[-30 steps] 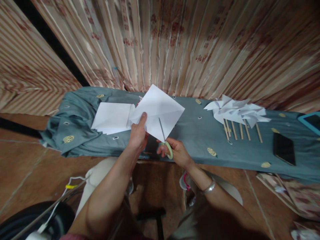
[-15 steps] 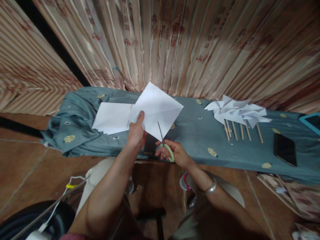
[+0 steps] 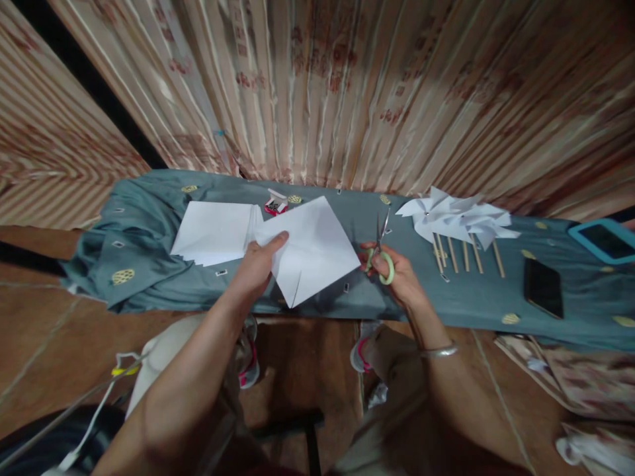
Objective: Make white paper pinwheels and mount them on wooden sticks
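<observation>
My left hand [image 3: 260,264] pinches a square sheet of white paper [image 3: 322,248] at its left corner, thumb on top. A slit runs inward from the sheet's near corner, and faint creases cross it. To the right of the paper, my right hand [image 3: 397,274] has its fingers in the loops of green-handled scissors [image 3: 381,251]. The blades point away from me, slightly apart, and do not touch the paper. A stack of white paper squares [image 3: 213,228] lies left of the held sheet.
Paper pinwheels on wooden sticks [image 3: 464,221] lie to the right, near a black phone [image 3: 543,287] and a blue-framed tablet [image 3: 605,239]. A small red-and-white box [image 3: 276,202] sits behind the sheet. A patterned green cloth [image 3: 149,264] covers the narrow table, with a curtain [image 3: 307,99] behind.
The scissors have left the paper and moved right with my right hand. The sheet has turned and come nearer to me, showing a slit at its near corner. The small box has come into sight.
</observation>
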`<action>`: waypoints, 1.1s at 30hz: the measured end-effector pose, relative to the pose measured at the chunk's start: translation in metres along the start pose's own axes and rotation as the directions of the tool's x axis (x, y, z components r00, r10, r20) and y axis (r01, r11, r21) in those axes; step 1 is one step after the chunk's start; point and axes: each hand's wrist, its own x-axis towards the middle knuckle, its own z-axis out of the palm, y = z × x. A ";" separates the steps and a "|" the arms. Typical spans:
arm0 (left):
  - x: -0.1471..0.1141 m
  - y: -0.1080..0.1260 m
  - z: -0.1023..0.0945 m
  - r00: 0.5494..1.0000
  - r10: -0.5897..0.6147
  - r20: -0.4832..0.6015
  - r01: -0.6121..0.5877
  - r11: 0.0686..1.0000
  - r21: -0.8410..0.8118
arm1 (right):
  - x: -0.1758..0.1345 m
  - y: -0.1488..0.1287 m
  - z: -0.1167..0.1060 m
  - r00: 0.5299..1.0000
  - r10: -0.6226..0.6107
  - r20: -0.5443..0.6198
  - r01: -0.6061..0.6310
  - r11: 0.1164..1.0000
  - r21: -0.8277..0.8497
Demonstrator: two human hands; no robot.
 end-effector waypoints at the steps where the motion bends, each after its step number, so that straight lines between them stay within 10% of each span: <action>1: -0.002 -0.004 0.000 0.998 -0.042 0.035 0.040 0.998 0.057 | 0.001 0.000 0.003 1.000 -0.019 -0.005 0.019 0.999 0.027; 7: -0.005 -0.018 0.004 0.977 -0.193 0.088 0.179 0.972 0.150 | 0.001 -0.002 0.021 0.992 0.098 0.081 -0.107 0.987 0.121; 17: -0.023 -0.026 0.021 0.858 -0.143 0.493 0.200 0.978 -0.064 | 0.018 0.000 0.035 0.952 -0.016 -0.305 0.119 0.939 0.322; 25: -0.022 -0.034 0.043 0.986 -0.107 0.125 0.133 0.965 -0.225 | 0.017 0.005 0.055 0.965 -0.027 -0.259 0.085 0.973 0.216; 33: 0.000 -0.004 0.023 0.999 0.032 -0.042 -0.044 0.945 -0.323 | -0.010 0.013 0.042 0.946 0.154 0.285 -0.149 0.988 -0.037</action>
